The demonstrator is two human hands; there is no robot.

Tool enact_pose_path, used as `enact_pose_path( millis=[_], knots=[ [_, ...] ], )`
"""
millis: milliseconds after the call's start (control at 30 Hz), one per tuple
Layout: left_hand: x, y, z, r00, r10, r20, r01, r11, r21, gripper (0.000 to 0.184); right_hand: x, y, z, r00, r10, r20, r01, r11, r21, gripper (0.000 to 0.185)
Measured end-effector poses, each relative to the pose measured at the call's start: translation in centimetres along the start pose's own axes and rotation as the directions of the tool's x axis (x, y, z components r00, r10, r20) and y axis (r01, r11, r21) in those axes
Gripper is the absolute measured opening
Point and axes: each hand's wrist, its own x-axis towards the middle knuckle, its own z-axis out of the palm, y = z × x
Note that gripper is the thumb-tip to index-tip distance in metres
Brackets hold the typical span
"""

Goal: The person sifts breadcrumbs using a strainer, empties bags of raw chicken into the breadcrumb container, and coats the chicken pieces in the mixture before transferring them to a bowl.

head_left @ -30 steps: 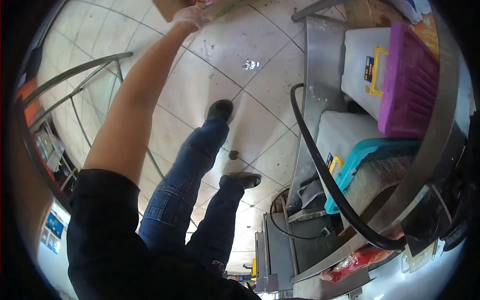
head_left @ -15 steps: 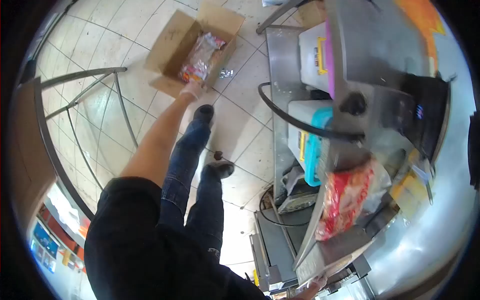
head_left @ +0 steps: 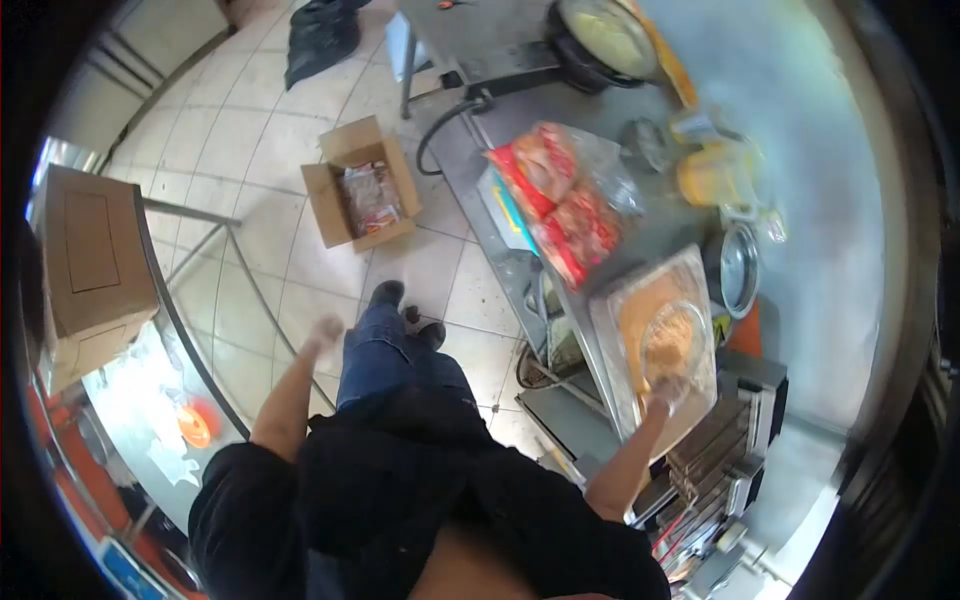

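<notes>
Above the floor tiles hangs my left hand [head_left: 325, 330], blurred, its fingers hard to make out. My right hand [head_left: 669, 392] is at a bowl of orange-brown crumbs [head_left: 670, 342], which stands in a large tray [head_left: 634, 318] of similar powder; its fingers are smeared and partly hidden. Beyond the tray, red-and-clear bags of pale pieces [head_left: 560, 195] lie on the steel counter. An open cardboard box [head_left: 360, 185] with wrapped packets [head_left: 372, 196] inside stands on the floor.
To the left, a closed cardboard box [head_left: 95, 255] rests on a table with an orange bowl [head_left: 198, 422]. A dark pot [head_left: 600, 45], a yellow container [head_left: 715, 175] and a metal bowl [head_left: 738, 270] line the counter. A black bag [head_left: 322, 38] lies on the floor.
My left hand has come back from the floor box, now apart from it. My right hand has come further into view, at the crumbs. The view has turned toward the counter.
</notes>
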Motion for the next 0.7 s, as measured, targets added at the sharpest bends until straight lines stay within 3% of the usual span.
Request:
enact_pose_path(
  millis=[33,67,100,133,167,200,233,267,300,333,367,400,467,500,533,600,633,700],
  knots=[
    [-2.8,-5.3,1.5,0.986,0.165,0.022,-0.157,0.965,-0.212,0.010,1.0,-6.7,-2.4,0.902,0.358,0.240,-0.430,0.724,0.538,0.018],
    [-6.2,-0.6,-0.1,0.973,-0.213,0.088,0.229,0.928,-0.293,0.012,2.0,-13.7,-5.0,0.683,0.607,0.406,-0.679,0.322,0.659,0.018],
    [-10.3,5.7,-2.1,0.811,-0.558,0.178,0.583,0.738,-0.340,0.014,2.0,-15.3,-4.9,0.674,0.653,0.345,-0.623,0.252,0.740,0.017],
    [-11.9,1.6,-0.9,0.797,-0.570,0.199,0.603,0.734,-0.312,0.015,2.1,-16.2,-4.4,0.660,0.696,0.284,-0.550,0.189,0.814,0.015],
    [-13.0,-5.2,0.7,0.858,-0.453,0.243,0.511,0.805,-0.302,0.017,1.6,-16.0,-3.5,0.656,0.694,0.297,-0.549,0.170,0.818,0.015],
    [-13.4,-12.8,1.8,0.920,-0.220,0.326,0.347,0.843,-0.411,0.018,1.4,-16.1,-3.0,0.667,0.678,0.310,-0.556,0.175,0.813,0.014],
    [-13.9,-17.6,2.6,0.927,0.054,0.370,0.214,0.737,-0.641,0.020,1.2,-16.1,-2.5,0.678,0.661,0.321,-0.560,0.181,0.808,0.013],
    [-14.5,-17.6,2.5,0.925,0.050,0.376,0.218,0.741,-0.635,0.020,0.9,-15.6,-2.1,0.671,0.666,0.324,-0.564,0.176,0.807,0.013],
    [-14.5,-16.6,2.6,0.927,-0.078,0.367,0.106,0.993,-0.059,0.020,0.6,-14.7,-2.0,0.727,0.645,0.236,-0.531,0.310,0.789,0.013],
    [-13.5,-14.7,2.6,0.945,-0.159,0.285,-0.025,0.837,0.547,0.021,0.8,-14.0,-2.0,0.779,0.610,0.144,-0.484,0.438,0.758,0.013],
    [-14.1,-8.7,1.9,0.947,-0.142,0.287,0.021,0.923,0.385,0.014,0.8,-16.9,-3.6,0.640,0.748,0.174,-0.421,0.152,0.894,0.013],
    [-13.4,-8.9,2.6,0.945,-0.135,0.297,0.011,0.924,0.383,0.014,1.1,-15.9,-3.4,0.635,0.755,0.165,-0.419,0.157,0.894,0.013],
    [-11.9,-10.0,4.1,0.976,-0.151,0.157,0.030,0.806,0.591,0.025,1.3,-13.6,-3.0,0.761,0.547,0.348,-0.502,0.157,0.851,0.013],
    [-11.7,-9.0,3.1,0.983,-0.093,0.157,-0.021,0.797,0.604,0.024,1.9,-12.7,-2.8,0.729,0.617,0.295,-0.560,0.291,0.775,0.014],
    [-12.0,-6.1,2.2,0.982,-0.091,0.166,-0.028,0.798,0.602,0.024,2.1,-13.1,-2.7,0.726,0.624,0.291,-0.562,0.294,0.773,0.014],
    [-12.5,-0.8,0.7,0.968,-0.252,0.006,0.233,0.905,0.357,0.025,2.0,-14.5,-2.2,0.591,0.784,0.191,-0.419,0.095,0.903,0.013],
    [-12.0,-0.7,0.4,0.967,-0.255,0.010,0.235,0.904,0.356,0.025,2.0,-13.9,-2.0,0.589,0.785,0.191,-0.423,0.098,0.901,0.013],
    [-11.3,-0.8,-0.7,0.997,0.013,0.080,-0.049,0.883,0.467,0.028,2.0,-10.4,-0.8,0.686,0.682,0.252,-0.588,0.316,0.745,0.013]
  ],
)
